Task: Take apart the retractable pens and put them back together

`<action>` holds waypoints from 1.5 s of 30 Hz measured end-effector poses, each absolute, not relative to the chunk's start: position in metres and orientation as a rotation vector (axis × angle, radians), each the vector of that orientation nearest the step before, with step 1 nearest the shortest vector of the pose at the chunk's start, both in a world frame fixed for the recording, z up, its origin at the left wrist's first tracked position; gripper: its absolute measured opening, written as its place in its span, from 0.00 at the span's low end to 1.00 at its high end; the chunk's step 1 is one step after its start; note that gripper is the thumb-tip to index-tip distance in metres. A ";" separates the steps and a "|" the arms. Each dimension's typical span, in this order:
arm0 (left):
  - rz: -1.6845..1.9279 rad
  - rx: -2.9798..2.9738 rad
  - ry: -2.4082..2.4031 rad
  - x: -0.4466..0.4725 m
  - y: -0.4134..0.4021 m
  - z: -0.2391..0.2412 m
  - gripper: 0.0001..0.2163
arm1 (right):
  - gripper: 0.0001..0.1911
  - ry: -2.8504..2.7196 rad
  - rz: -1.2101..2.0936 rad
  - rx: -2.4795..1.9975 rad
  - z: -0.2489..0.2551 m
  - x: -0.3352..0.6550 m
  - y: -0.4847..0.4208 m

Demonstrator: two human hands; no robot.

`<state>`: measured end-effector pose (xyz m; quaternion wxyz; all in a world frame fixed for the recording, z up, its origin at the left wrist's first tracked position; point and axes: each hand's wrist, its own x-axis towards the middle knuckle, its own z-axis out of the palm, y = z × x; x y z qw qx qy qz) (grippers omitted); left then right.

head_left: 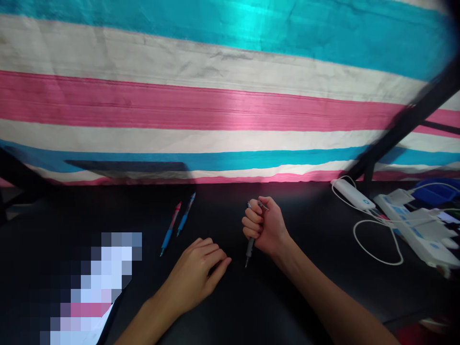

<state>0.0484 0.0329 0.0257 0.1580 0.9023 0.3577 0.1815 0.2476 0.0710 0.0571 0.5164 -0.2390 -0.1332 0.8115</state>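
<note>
Clasping the gray pen (250,246) in the right hand (265,224). Hold it snugly; rest the left hand (201,266) loosely, thumb apart.

Light is uneven: glare blooms high on the wrinkled cloth striped blue, white and pink (230,115), while an angular shadow darkens its lower left, above the far edge of the smooth black tabletop (215,321). That tabletop sinks into gloom, though the bare left hand (204,268) and bare right hand (268,225) read fairly clear. The picture's sides look stretched and soft, and coarse pixel blocks obscure a pale, flat object (91,290) toward the tabletop's near left corner.
</note>
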 end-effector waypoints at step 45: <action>0.691 2.605 1.990 0.023 0.061 0.010 0.12 | 0.19 -1.885 -0.067 -1.745 0.018 0.251 0.082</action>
